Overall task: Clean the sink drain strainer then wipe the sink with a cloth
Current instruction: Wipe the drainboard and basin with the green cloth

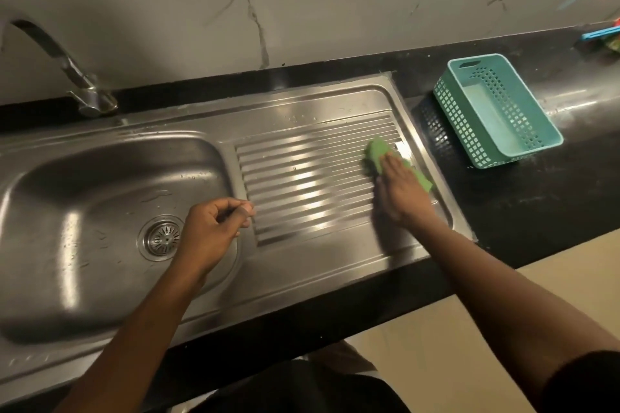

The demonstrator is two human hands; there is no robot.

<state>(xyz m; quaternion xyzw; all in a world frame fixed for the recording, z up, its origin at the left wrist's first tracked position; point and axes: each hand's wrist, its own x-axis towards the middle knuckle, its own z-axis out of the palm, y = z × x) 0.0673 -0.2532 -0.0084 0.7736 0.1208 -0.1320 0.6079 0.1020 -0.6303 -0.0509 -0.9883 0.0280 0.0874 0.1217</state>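
Observation:
A stainless steel sink has a round drain strainer seated in the bottom of its basin. To the right lies the ribbed drainboard. My right hand presses flat on a green cloth at the drainboard's far right end; the cloth shows ahead of the fingers and to their right. My left hand hovers over the basin's right rim with fingers loosely curled and holds nothing. It covers part of the strainer's right side.
A curved metal tap stands behind the basin at the left. A teal plastic basket sits on the black countertop right of the drainboard. Coloured items lie at the far right. A marbled wall rises behind.

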